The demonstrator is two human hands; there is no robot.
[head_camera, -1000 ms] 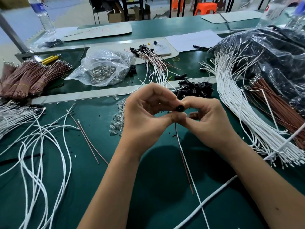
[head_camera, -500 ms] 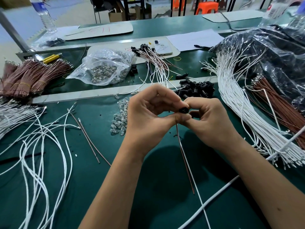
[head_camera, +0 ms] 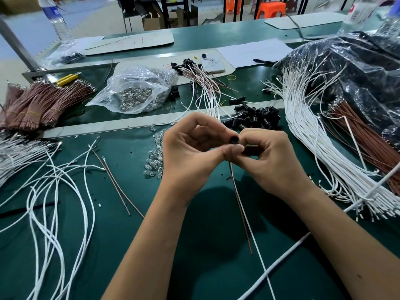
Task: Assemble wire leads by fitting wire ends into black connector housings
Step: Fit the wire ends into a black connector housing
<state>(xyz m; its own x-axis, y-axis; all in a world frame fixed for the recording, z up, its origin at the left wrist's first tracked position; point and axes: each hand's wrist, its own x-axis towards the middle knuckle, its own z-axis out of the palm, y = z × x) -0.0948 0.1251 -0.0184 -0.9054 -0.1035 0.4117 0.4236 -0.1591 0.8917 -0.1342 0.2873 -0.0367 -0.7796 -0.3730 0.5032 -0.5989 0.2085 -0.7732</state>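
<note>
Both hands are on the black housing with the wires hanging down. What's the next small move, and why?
Probably press the wire ends further into the black housing: the left hand and right hand both pinch it, and the brown wire and white wire trail below.

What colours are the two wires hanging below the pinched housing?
One brown wire and one white wire, seen in the head view, hanging from the black housing.
</note>
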